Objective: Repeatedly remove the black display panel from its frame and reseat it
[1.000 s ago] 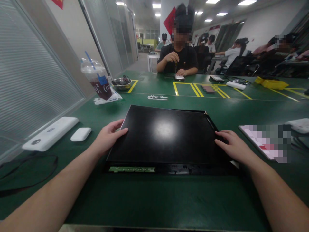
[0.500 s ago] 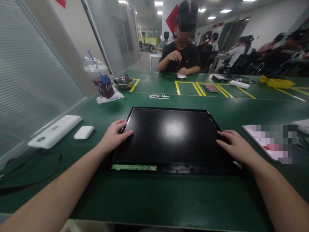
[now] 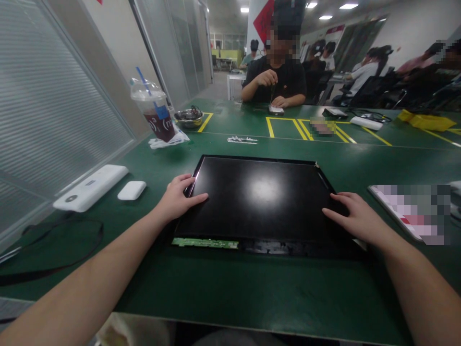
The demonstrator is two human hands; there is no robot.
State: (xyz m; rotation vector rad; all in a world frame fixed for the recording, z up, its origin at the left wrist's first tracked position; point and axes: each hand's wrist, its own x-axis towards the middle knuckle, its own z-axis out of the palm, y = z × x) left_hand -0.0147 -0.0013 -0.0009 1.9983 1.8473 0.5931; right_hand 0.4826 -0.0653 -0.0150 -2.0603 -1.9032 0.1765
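Observation:
A black LCD screen panel [image 3: 248,216] lies face up on the green table, with a bright reflection in its middle. Along its near edge on the left runs a narrow green circuit board [image 3: 205,243]. My left hand [image 3: 179,198] grips the panel's left side, thumb on the glass and fingers along the frame. On the opposite side, my right hand [image 3: 355,216] holds the right edge, its thumb over the dark border. Undersides of both edges are hidden.
Left of the panel are a white power bank [image 3: 91,188], a small white case [image 3: 132,190], a black strap [image 3: 54,271] and a drink cup [image 3: 156,113]. A metal bowl [image 3: 189,117] stands behind. To the right lies a phone [image 3: 406,211]. A person [image 3: 275,81] works across the table.
The view has shifted slightly, so the scene sits a little further right and higher. Both hands stay at the panel's sides; the right thumb reaches slightly further over its border.

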